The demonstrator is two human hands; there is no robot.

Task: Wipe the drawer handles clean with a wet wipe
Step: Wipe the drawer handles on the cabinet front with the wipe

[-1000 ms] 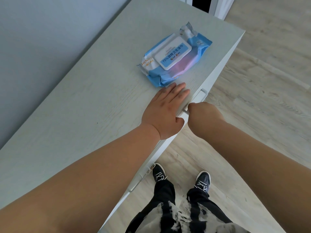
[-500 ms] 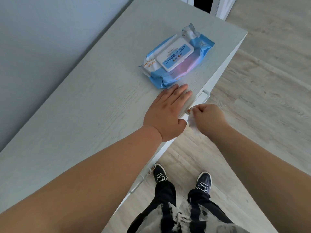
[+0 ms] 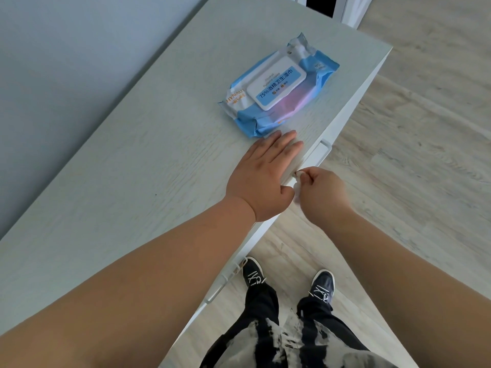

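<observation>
My left hand (image 3: 261, 173) lies flat, fingers straight, on the pale wood-grain top of the dresser (image 3: 132, 160) near its front edge. Just off that edge, my right hand (image 3: 322, 191) is curled round a white wet wipe (image 3: 298, 183), only a small bit of which shows between the fingers. The wipe is pressed on the near end of a white drawer handle (image 3: 320, 155) on the dresser front. A second white handle (image 3: 223, 284) sits lower and nearer along the same front. A blue and white wet-wipe pack (image 3: 279, 86) lies on the top beyond my left fingertips.
A grey wall (image 3: 66, 62) runs along the dresser's back edge on the left. Light wood flooring (image 3: 411, 168) spreads to the right. My legs and dark shoes (image 3: 322, 284) stand right below the dresser front. A white door frame (image 3: 348, 9) shows at the top.
My right hand has turned and slid a little along the handle's near end, so the wipe now shows between its fingers. My left hand has stayed flat on the top.
</observation>
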